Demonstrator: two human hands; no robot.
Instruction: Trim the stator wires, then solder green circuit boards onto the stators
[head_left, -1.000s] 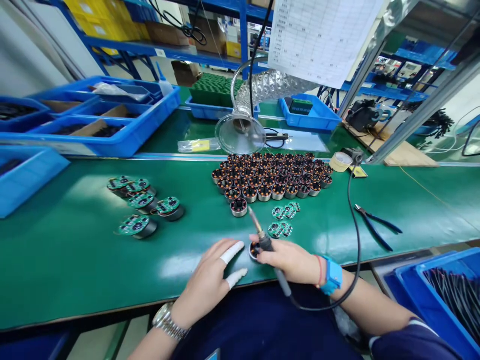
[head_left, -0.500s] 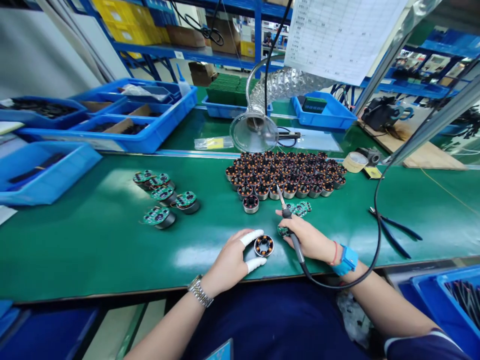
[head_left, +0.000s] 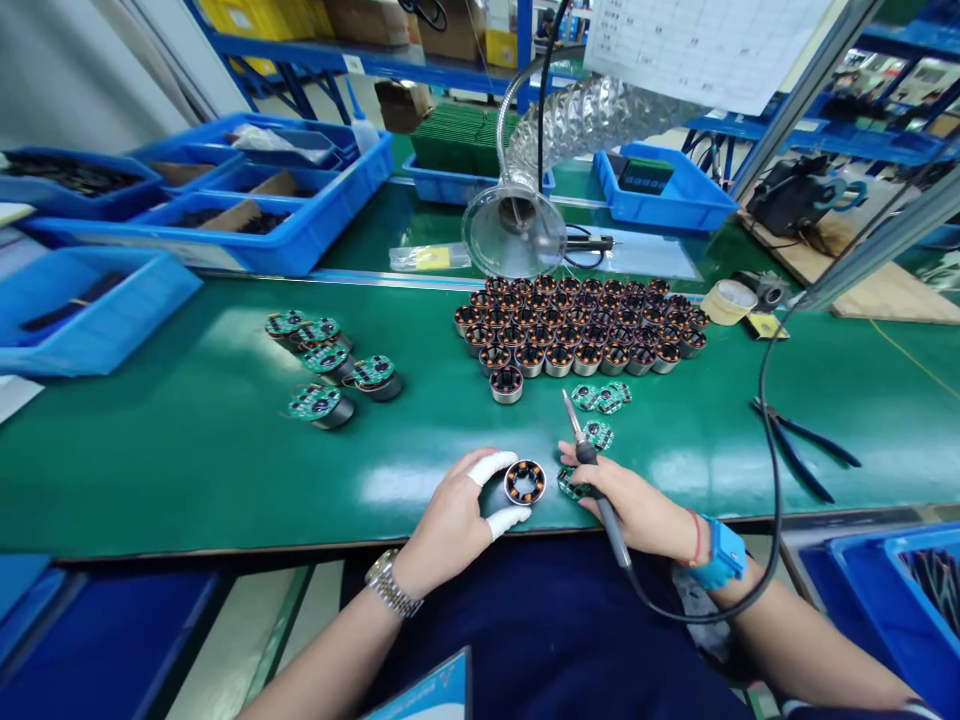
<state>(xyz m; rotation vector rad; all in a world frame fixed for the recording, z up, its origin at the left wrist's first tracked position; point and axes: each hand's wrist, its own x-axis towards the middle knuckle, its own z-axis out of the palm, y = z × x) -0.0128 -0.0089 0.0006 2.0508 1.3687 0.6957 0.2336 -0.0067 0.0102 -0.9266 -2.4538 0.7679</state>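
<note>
My left hand (head_left: 450, 515), with white finger cots on thumb and forefinger, grips a round motor stator (head_left: 525, 483) from its sides near the bench's front edge. Copper coils ring its inside. My right hand (head_left: 637, 505) holds a soldering iron (head_left: 589, 455), its tip up and to the left, above the bench. A small green circuit board (head_left: 571, 484) is also at the fingers of that hand, partly covered. Just beyond lies a loose round circuit board (head_left: 598, 434), with several more boards (head_left: 602, 398) behind it. One stator (head_left: 506, 384) stands in front of the packed rows (head_left: 577, 325).
Several stators with boards on top (head_left: 315, 402) stand at left. Blue bins (head_left: 300, 245) line the back left. A fume funnel (head_left: 514, 230) hangs behind the rows. Cutters (head_left: 806, 445), a tape roll (head_left: 729, 301) and the iron's cable (head_left: 772, 480) are on the right.
The view has tilted down slightly. My right hand has drawn the soldering iron and board toward me, showing more of the loose boards. My left hand still holds the stator, slightly nearer the bench edge.
</note>
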